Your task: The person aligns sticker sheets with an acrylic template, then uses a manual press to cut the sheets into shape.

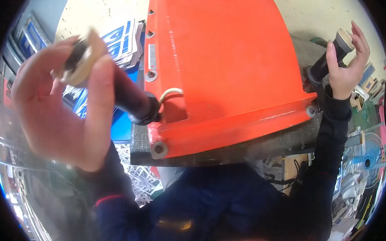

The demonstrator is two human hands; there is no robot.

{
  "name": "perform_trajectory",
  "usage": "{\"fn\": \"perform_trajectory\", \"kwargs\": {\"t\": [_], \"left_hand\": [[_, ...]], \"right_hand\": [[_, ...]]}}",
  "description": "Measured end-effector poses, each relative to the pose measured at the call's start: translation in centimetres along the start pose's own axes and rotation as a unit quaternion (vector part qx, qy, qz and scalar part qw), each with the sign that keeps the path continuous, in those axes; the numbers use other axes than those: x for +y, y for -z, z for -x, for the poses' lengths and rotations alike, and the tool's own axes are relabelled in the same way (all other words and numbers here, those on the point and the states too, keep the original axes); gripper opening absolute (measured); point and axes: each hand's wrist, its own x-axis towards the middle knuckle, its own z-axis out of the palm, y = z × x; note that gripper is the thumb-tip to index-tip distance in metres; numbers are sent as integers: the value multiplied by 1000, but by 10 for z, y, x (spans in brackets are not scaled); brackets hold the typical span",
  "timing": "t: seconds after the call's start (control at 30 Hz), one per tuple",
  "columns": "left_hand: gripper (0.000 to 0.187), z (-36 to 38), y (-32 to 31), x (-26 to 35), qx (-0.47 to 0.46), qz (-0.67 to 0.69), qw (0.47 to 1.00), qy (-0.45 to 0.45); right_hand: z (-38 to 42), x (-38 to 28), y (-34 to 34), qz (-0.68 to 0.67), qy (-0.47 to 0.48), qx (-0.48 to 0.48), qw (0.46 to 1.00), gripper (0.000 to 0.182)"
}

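My left hand [67, 113], large and close to the camera, curls with thumb and fingers about the beige, dark-centred top [96, 49] of a black post [129, 95]. That post leans beside the front left corner of a bright orange panel [233, 54]. A pale cable [170, 92] runs from near its foot to the panel. On the far side, my right hand [348, 73] has its thumb and fingers on either side of a second black post [322, 67] with a beige cap [344, 39]. Bolts with washers [159, 149] line the panel's edges.
Blue and white printed sheets [123, 41] are stacked left of the panel. Under it runs a dark bench edge [220, 153]. Below lie tangled silvery scraps [146, 183]. A blue fan [368, 161] stands at the right, near cluttered shelves.
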Motion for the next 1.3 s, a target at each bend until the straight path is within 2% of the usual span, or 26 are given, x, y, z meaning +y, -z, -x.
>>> {"fn": "perform_trajectory", "kwargs": {"t": [0.03,0.1,0.13,0.3,0.4,0.73,0.83,0.9,0.93,0.97,1.03,1.07,1.1,1.13,1.17,1.23,1.3], "left_hand": [[35,0,1,-2,-2,5,1000,-1],[30,1,7,-8,-6,-73,997,-13],[24,-1,7,-16,4,-48,998,-44],[21,11,4,-25,20,-6,999,-48],[23,19,2,-24,25,21,999,-11],[24,24,-2,-27,37,19,999,-22],[28,28,-4,-25,39,55,998,-2],[39,32,-6,-27,42,43,998,-29],[55,37,-10,-22,51,44,998,-4],[55,42,-17,-20,49,60,997,-6],[70,55,-30,-19,94,-87,984,120],[70,62,-28,-28,92,-78,986,119],[70,69,-20,-45,11,109,987,121],[70,76,-16,-56,-70,288,948,118],[70,82,-21,-58,-70,285,949,118],[69,93,-35,-62,-98,207,909,348],[68,105,-41,-72,-162,228,864,419]], "right_hand": [[2,0,-3,-56,7,17,998,51],[4,-3,-6,-50,3,13,999,52],[4,-5,-7,-54,5,18,998,52],[13,-13,-9,-59,3,19,998,52],[18,-14,-10,-68,-3,17,998,52],[21,-15,-14,-84,-6,14,996,53],[23,-13,-16,-102,-13,20,995,53],[21,-13,-17,-132,-15,23,991,57],[21,-12,-17,-120,-16,20,992,57],[20,-10,-17,-120,-16,21,992,59],[20,-5,-16,-109,-20,19,994,62],[20,-3,-16,-124,-19,30,992,62],[19,1,-18,-142,-17,43,989,63],[19,7,-18,-139,-1,53,989,64],[20,13,-16,-141,-2,54,988,64],[23,26,-11,-129,-34,46,990,65],[29,40,-11,-112,-79,77,988,66]]}}
